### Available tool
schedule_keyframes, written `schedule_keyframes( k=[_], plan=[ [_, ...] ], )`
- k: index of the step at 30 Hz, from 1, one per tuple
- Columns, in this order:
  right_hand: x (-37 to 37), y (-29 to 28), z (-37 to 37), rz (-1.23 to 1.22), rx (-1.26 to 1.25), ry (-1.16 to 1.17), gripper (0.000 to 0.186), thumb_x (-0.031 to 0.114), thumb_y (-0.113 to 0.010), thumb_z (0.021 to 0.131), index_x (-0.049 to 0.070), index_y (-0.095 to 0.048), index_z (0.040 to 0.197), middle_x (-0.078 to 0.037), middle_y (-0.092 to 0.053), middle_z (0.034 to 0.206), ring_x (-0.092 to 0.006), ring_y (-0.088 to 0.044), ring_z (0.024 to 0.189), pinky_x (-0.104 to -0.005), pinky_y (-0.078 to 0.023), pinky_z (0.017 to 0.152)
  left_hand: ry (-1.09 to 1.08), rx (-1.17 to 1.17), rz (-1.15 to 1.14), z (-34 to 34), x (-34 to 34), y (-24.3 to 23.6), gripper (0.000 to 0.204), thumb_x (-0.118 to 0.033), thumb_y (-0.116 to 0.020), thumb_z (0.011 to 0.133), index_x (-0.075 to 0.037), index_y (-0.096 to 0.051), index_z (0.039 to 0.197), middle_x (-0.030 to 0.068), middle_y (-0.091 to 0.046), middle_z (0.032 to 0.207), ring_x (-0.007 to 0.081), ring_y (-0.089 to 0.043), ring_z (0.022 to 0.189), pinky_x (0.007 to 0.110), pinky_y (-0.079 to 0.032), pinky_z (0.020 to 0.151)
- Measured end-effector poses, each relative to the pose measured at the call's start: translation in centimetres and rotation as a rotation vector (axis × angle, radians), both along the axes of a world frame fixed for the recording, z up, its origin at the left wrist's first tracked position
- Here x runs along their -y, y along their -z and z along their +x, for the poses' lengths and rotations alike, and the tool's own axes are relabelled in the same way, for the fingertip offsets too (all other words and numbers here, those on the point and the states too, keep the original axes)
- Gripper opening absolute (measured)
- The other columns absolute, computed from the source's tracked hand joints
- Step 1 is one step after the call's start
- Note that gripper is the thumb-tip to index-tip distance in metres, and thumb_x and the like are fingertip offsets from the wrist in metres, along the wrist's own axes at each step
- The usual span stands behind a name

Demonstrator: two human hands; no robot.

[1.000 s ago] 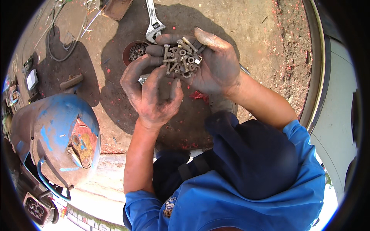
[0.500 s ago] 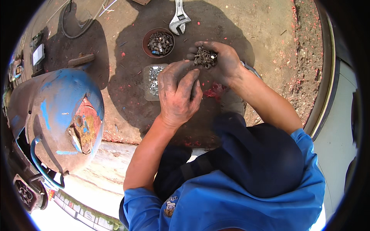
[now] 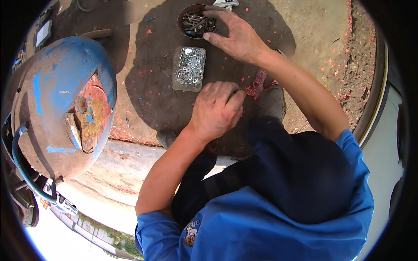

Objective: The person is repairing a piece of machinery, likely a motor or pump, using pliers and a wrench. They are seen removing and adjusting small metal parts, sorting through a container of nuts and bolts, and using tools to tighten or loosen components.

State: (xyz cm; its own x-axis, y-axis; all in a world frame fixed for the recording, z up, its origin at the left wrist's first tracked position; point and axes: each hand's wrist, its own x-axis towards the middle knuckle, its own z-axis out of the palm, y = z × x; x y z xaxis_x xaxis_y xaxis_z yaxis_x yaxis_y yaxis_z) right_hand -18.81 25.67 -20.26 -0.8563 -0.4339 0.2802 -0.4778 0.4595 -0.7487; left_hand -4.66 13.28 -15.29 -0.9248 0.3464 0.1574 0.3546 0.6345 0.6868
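Note:
My right hand is at the right side of a round reddish-brown bowl, thumb and fingers spread by its rim. No hardware shows in this hand, though its palm is partly hidden. Dark bolts and nuts fill the bowl, with a bit of blue among them. My left hand is closed, its fingers curled in; whatever they may hold is hidden. Just beyond it lies a clear rectangular plastic tray of shiny washers and nuts.
An adjustable wrench is partly in view at the far edge, beyond the bowl. On the left stands a large dusty blue rounded metal body with a torn opening. Red scraps lie near my shoe on the dirty ground.
My right hand, which held a heap of small nuts and bolts in its upturned palm, has turned over and moved to the bowl. The left hand has drawn back and closed. The view has shifted.

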Motion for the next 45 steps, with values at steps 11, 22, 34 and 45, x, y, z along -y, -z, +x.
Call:
schedule_keyframes(
  k=[11, 22, 34, 45],
  plan=[
    [-2.6, 2.4, 7.4, -0.081, 0.716, -0.022, 0.035, 0.019, -0.061, 0.088, -0.003, -0.062, 0.116, -0.016, -0.069, 0.089, -0.0214, -0.067, 0.081, -0.0344, -0.052, 0.075, -0.164, 0.289, -0.347, -3.6, 9.7, 2.4, 0.021, -0.003, -0.060, 0.083, -0.002, -0.068, 0.102, 0.0174, -0.067, 0.098, 0.0370, -0.064, 0.090, 0.045, -0.052, 0.079],
    [-2.1, 0.9, 8.9, 0.023, 0.903, -0.082, 0.031, 0.017, -0.061, 0.088, -0.002, -0.064, 0.113, -0.022, -0.068, 0.105, -0.0336, -0.067, 0.100, -0.0391, -0.051, 0.088, 0.076, 0.227, -0.671, -4.3, 6.5, 5.9, 0.021, -0.006, -0.049, 0.089, 0.000, -0.060, 0.105, 0.0183, -0.060, 0.107, 0.0368, -0.062, 0.097, 0.045, -0.054, 0.084],
    [-1.8, 1.0, 10.3, -0.061, 0.913, -0.054, 0.031, 0.013, -0.059, 0.084, -0.002, -0.065, 0.110, -0.022, -0.069, 0.099, -0.0362, -0.067, 0.097, -0.0423, -0.052, 0.088, 0.304, 0.573, -0.864, -4.8, 7.2, 5.9, 0.018, -0.011, -0.051, 0.087, -0.002, -0.064, 0.098, 0.0207, -0.065, 0.106, 0.0387, -0.066, 0.094, 0.048, -0.053, 0.081],
    [-1.0, 1.2, 10.4, -0.075, 0.879, -0.045, 0.030, 0.013, -0.059, 0.080, 0.000, -0.067, 0.106, -0.022, -0.069, 0.098, -0.0362, -0.066, 0.096, -0.0430, -0.051, 0.088, 0.146, 0.475, -0.800, -3.5, 6.8, 4.2, 0.020, 0.002, -0.052, 0.082, 0.001, -0.065, 0.098, 0.0244, -0.065, 0.099, 0.0429, -0.065, 0.086, 0.048, -0.052, 0.077]
  ],
)
